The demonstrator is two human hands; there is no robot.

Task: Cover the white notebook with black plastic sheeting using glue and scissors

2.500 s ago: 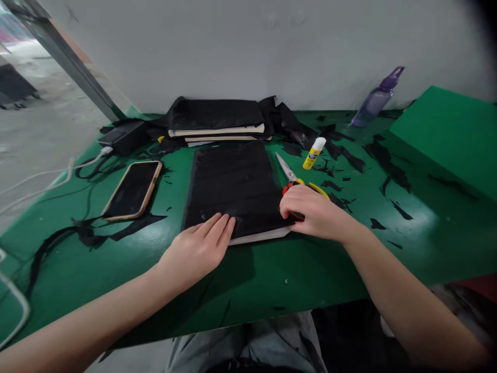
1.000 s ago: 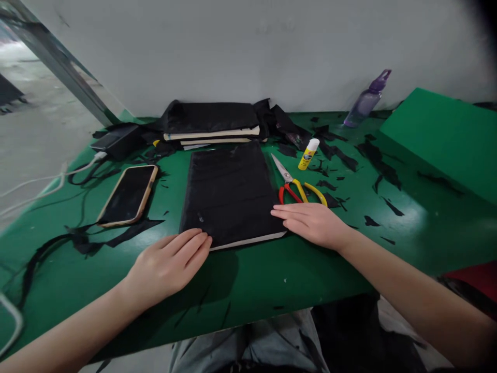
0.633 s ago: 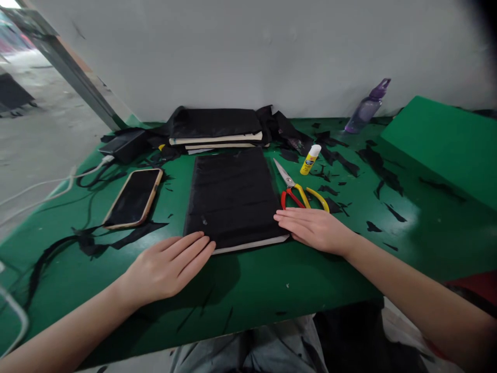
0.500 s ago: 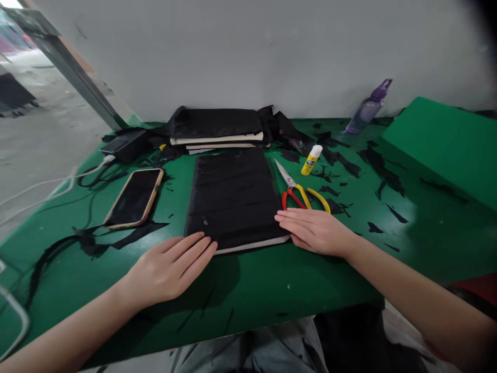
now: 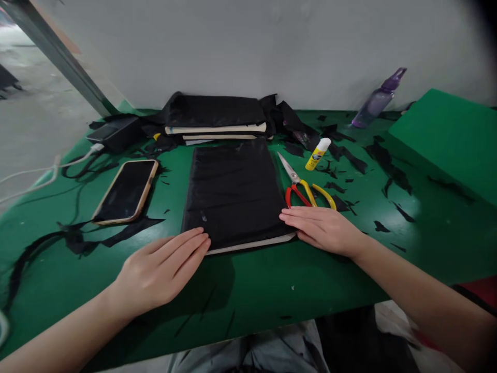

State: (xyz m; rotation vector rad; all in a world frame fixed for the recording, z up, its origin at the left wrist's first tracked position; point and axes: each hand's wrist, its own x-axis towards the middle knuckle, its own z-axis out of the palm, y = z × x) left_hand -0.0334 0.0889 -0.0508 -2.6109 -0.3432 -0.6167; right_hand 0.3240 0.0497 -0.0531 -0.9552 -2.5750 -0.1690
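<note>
A book covered in black material [image 5: 235, 194] lies flat on the green table [image 5: 264, 290], its pale page edge facing me. My left hand [image 5: 159, 269] rests with extended fingertips on its near left corner. At the near right corner, my right hand [image 5: 326, 228] touches the edge with its fingers stretched out. Just beyond my right hand are scissors [image 5: 297, 178] with red and yellow handles, blades pointing away. A yellow glue stick with a white cap [image 5: 318, 154] lies past them. Both thumbs are largely hidden.
Black-covered books [image 5: 215, 111] are stacked by the wall. A phone [image 5: 126, 191], a black box with a white cable [image 5: 116, 132] and black scraps [image 5: 388, 166] lie around. A purple bottle [image 5: 378, 101] and a green board [image 5: 446, 140] are at the right.
The camera view has shifted slightly, so the items at the back appear higher and more spread out. Both hands stay at the book's near corners.
</note>
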